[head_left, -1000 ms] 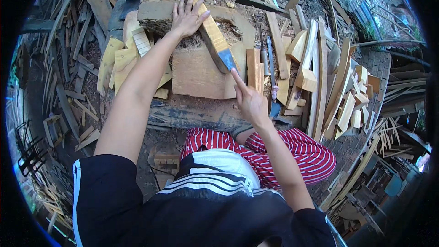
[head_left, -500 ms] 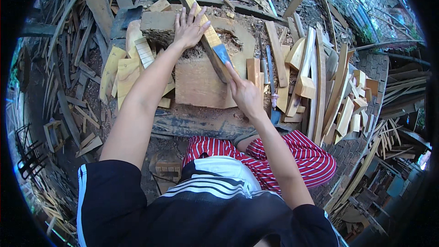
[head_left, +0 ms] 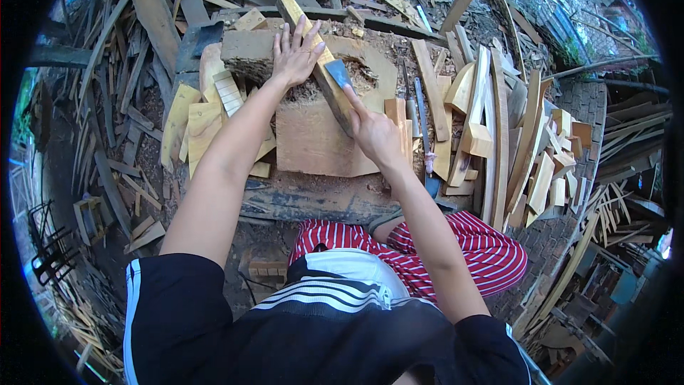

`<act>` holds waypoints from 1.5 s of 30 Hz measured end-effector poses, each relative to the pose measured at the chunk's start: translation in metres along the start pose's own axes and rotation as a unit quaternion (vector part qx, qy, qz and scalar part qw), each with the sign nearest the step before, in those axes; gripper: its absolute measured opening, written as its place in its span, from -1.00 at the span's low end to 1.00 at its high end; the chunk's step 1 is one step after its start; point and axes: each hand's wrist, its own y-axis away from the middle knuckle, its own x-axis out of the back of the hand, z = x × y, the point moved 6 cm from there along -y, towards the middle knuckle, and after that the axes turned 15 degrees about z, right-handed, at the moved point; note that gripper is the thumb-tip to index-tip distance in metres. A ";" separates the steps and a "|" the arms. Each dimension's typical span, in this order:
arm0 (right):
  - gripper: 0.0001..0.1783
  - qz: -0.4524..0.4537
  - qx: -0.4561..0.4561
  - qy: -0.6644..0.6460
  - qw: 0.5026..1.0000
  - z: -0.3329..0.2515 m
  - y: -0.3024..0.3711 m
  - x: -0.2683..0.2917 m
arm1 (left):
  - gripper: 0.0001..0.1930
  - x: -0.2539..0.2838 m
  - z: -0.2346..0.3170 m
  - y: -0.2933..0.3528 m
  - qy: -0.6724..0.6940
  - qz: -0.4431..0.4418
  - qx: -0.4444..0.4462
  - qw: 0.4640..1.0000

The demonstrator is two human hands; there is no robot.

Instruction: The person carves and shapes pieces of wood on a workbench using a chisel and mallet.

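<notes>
A squared length of timber (head_left: 326, 55) lies slantwise across a thick, rough wooden block (head_left: 317, 148). My left hand (head_left: 293, 63) rests flat on its upper part, fingers spread over the top face. Lower down, my right hand (head_left: 377, 139) is closed around a chisel (head_left: 338, 73) with a broad blue-grey blade, index finger stretched along the metal. The blade lies against the timber's top face and reaches over its right edge. The chisel's handle is hidden inside my right hand. A ragged hollow full of chips shows in the block beside the timber.
Right of the block lie a long narrow metal tool (head_left: 422, 117) with a wrapped handle, and many wooden strips and cut blocks (head_left: 476, 140). Several pale boards (head_left: 205, 125) lean at its left. Scrap planks (head_left: 153, 14) cover the ground beyond.
My right hand and the chisel have slid a little up and left along the timber. The blade has turned slightly. My left hand stays in place on the timber.
</notes>
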 end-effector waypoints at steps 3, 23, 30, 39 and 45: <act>-0.41 -0.025 0.006 0.007 1.000 -0.001 0.011 0.000 | -0.41 -0.001 -0.009 0.007 -0.016 -0.017 0.014 1.000; -0.43 -0.003 0.009 0.022 1.000 -0.001 0.010 0.004 | -0.45 0.005 -0.005 0.001 -0.011 -0.006 0.010 1.000; -0.41 -0.027 -0.030 -0.019 0.999 0.009 0.045 0.008 | -0.38 0.006 -0.008 0.001 0.005 -0.041 0.046 0.998; -0.43 -0.080 -0.118 -0.017 0.990 0.042 0.119 0.072 | 0.17 0.031 0.073 0.043 0.036 0.091 0.280 0.955; -0.41 0.013 -0.160 -0.047 0.986 0.055 0.128 0.083 | 0.12 0.023 0.090 0.058 0.024 0.039 0.374 0.926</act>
